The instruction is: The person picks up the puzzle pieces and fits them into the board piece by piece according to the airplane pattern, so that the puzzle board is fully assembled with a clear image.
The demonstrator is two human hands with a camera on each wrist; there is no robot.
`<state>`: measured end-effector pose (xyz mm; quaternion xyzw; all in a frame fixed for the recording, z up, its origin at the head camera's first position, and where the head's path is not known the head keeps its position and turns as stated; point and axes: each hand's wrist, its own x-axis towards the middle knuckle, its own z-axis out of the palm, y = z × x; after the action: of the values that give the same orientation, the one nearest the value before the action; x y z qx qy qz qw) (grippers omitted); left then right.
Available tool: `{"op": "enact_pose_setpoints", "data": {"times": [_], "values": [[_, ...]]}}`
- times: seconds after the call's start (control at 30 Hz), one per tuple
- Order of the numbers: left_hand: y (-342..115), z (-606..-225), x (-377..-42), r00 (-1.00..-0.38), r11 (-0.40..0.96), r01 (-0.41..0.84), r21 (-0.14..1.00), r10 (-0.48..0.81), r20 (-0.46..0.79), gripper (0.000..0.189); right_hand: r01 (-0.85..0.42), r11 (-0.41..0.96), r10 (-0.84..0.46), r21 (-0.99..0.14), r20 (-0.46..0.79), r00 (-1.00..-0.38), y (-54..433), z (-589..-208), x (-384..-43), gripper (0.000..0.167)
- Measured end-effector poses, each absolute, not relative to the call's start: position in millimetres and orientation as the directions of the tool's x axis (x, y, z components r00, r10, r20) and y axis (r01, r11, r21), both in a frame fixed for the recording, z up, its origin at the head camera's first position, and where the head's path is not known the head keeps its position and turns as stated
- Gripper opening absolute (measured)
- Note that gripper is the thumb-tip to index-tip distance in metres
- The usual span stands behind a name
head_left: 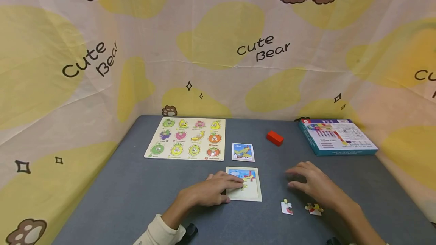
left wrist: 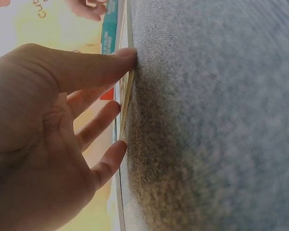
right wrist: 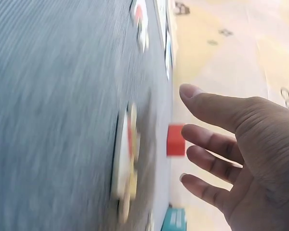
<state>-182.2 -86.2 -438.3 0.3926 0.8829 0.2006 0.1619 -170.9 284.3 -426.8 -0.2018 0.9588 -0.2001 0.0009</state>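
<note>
From the head I see the left hand [head_left: 216,189] resting on the puzzle board [head_left: 250,195] mid-counter [head_left: 136,199], the right hand [head_left: 313,180] just beyond a pale piece [head_left: 287,208] and a multicoloured piece [head_left: 314,209], near right. At the left wrist, spread fingers touch the board's edge. At the right wrist, half-open fingers hold nothing, a red block [right wrist: 176,140] beyond them

Tabletop [head_left: 119,199] matt, cloth-like, finely ribbed; puzzle tray [head_left: 254,193] wood-like; backdrop [head_left: 211,76] creased cloth; block [head_left: 274,138] smooth.
</note>
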Motion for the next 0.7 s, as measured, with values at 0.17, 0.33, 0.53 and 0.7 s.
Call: {"op": "enact_pose_setpoints", "data": {"times": [0.17, 0.33, 0.53, 0.7], "values": [[-86.0, -438.4, -182.1, -0.641, 0.611, 0.625, 0.485, 0.757, -0.128, 0.057, -0.359, 0.855, -0.351, -0.374, 0.092, -0.932, 310.2, -429.8, -168.6, 0.035], [-85.8, -438.8, -182.4, -0.641, 0.611, 0.624, 0.486, 0.757, -0.129, 0.056, -0.326, 0.867, -0.319, -0.378, 0.082, -0.944, 335.7, -432.0, -165.3, 0.035], [-85.3, -439.0, -182.1, -0.637, 0.608, 0.628, 0.485, 0.760, -0.127, 0.056, -0.281, 0.885, -0.270, -0.371, 0.084, -0.959, 359.3, -434.6, -159.8, 0.036], [-85.6, -438.3, -181.7, -0.643, 0.611, 0.619, 0.494, 0.755, -0.129, 0.056, -0.255, 0.906, -0.244, -0.338, 0.075, -0.967, 373.0, -437.4, -158.1, 0.037]]}}
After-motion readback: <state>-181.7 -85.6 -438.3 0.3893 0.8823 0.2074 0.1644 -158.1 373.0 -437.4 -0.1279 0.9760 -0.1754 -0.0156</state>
